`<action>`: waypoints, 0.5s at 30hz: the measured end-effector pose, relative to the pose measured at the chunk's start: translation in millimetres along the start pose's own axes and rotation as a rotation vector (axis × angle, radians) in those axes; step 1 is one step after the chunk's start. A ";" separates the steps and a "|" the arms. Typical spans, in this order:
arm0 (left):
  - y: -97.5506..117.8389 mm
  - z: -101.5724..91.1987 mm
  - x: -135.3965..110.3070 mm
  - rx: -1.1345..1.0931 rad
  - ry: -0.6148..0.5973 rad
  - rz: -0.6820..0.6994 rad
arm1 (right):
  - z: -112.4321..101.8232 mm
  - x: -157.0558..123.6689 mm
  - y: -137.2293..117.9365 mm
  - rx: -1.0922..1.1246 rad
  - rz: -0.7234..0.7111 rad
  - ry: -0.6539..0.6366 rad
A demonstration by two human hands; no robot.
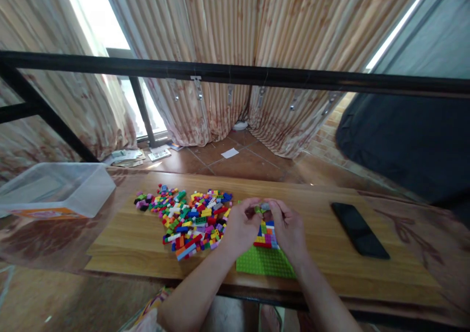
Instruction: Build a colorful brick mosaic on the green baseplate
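Observation:
Above the far part of a lime-green baseplate [265, 262], my two hands meet at the fingertips. My left hand [241, 228] pinches a small lime-green toy brick [258, 208]. Right against it, a small greyish brick [265, 207] is between the fingertips of my right hand [290, 228]; whether the two bricks are joined I cannot tell. Below the hands, a block of multicoloured bricks [265, 239] sits on the baseplate, partly hidden by them. A wide heap of loose toy bricks [200, 219] spreads over the wooden board to the left of my left hand.
A black phone [360, 230] lies on the wooden board [316, 278] at the right. At the far left stands a clear plastic box [88, 190] with an orange label. A black metal rail [235, 73] crosses beyond the board, in front of striped curtains [205, 23].

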State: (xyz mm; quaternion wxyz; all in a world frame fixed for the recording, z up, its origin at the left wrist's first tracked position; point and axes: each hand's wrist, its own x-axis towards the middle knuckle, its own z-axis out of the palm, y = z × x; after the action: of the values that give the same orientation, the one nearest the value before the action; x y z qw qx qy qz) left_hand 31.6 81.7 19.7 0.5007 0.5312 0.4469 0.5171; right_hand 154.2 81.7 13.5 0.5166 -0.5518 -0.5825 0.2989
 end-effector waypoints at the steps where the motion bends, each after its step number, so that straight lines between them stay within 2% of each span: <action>1: -1.2 0.4 -0.2 -0.008 0.003 -0.029 | -0.1 0.8 2.8 0.055 0.061 0.028; 4: -3.8 1.4 -2.2 -0.118 0.012 -0.195 | 0.5 3.2 12.4 0.305 0.237 0.105; 8: -3.1 0.0 -5.9 -0.373 0.024 -0.396 | -2.7 5.9 23.9 0.610 0.394 0.108; 11: -0.4 -3.7 -5.3 -0.454 0.048 -0.446 | -11.4 8.3 26.1 0.730 0.470 0.095; 15: 0.6 -7.6 -1.8 -0.425 0.079 -0.470 | -24.7 10.9 21.7 0.793 0.480 0.082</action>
State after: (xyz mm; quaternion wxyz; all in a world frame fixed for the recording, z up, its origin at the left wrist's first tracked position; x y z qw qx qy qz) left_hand 23.9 80.4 19.9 0.6886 0.2765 0.4585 0.4891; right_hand 185.9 91.2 3.7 0.6265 -0.4422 -0.2584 0.5876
